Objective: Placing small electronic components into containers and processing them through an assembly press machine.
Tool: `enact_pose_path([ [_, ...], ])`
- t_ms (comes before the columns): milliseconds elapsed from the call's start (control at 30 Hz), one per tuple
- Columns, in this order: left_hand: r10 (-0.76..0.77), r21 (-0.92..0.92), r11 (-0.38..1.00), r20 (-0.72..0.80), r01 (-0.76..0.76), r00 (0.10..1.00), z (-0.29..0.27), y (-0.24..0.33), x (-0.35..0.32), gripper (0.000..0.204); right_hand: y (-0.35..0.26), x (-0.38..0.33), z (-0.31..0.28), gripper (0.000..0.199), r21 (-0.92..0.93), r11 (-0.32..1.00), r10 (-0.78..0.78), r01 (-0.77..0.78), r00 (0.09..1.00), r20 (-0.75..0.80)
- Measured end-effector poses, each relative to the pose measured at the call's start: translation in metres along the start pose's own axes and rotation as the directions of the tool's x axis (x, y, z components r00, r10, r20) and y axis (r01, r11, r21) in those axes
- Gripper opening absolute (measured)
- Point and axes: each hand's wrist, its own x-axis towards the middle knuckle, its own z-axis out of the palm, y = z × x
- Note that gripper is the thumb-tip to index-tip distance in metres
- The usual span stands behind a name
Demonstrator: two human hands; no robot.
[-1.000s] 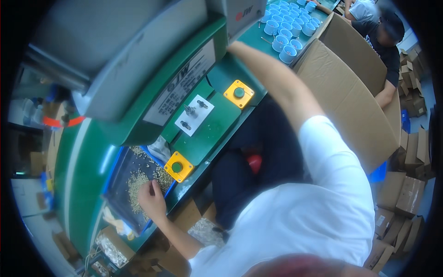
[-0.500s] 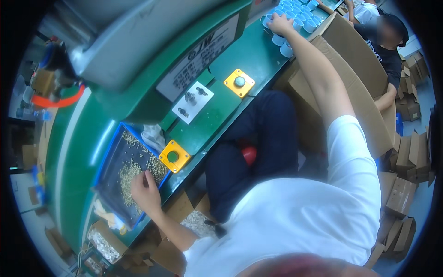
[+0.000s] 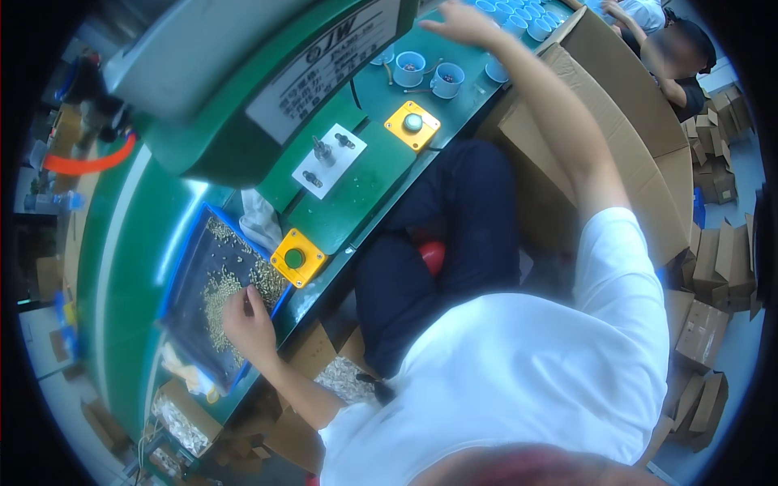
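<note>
My left hand (image 3: 250,320) is over the blue-rimmed tray (image 3: 180,279), at a pile of small brass-coloured parts (image 3: 220,296). Its fingers are curled in, thumb close to them; whatever they hold is too small to make out. At the top edge, my right hand (image 3: 463,23) reaches over the green bench, slightly blurred, thumb apart from the fingers and nothing visible in it. Below it stand light blue cups (image 3: 409,70) (image 3: 446,81) with small bits inside and thin tan strips beside them. More blue cups (image 3: 515,24) are grouped to its right.
A green machine head (image 3: 235,121) overhangs a white plate (image 3: 329,160) with metal pins. Yellow button boxes (image 3: 412,125) (image 3: 297,257) flank it. A grey cloth (image 3: 259,219) lies beside the tray. A large open carton (image 3: 583,138) stands right; a co-worker (image 3: 681,57) is behind it.
My right hand has moved left and up from the grouped cups. Separate cups now show on the bench near the machine. The view has shifted slightly; my left hand stays over the tray.
</note>
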Motion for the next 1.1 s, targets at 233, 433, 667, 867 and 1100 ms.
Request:
enact_pose_path([
  [233,-0.011,0.033,0.999,-0.02,0.011,1.0,-0.001,-0.001,-0.002,0.025,0.058,-0.024,-0.012,0.109,-0.458,0.851,0.448,-0.258,0.812,0.375],
  [433,-0.01,0.038,0.999,-0.017,0.011,1.0,-0.001,-0.003,-0.005,0.024,0.022,-0.055,-0.013,0.103,-0.506,0.846,0.382,-0.171,0.855,0.351],
  [667,-0.023,0.021,0.999,-0.027,0.024,0.999,-0.004,0.004,-0.002,0.02,0.058,-0.049,0.028,0.074,-0.358,0.917,0.273,-0.174,0.929,0.248],
  [867,-0.015,0.038,0.999,-0.017,0.016,1.0,-0.002,-0.001,-0.003,0.018,0.037,-0.035,0.05,0.052,0.008,0.993,0.115,-0.116,0.989,0.095],
  [1100,0.014,0.031,0.999,-0.024,-0.013,1.0,-0.001,-0.003,-0.005,0.023,0.023,-0.03,0.002,0.047,-0.38,0.842,0.35,-0.384,0.923,-0.159],
])
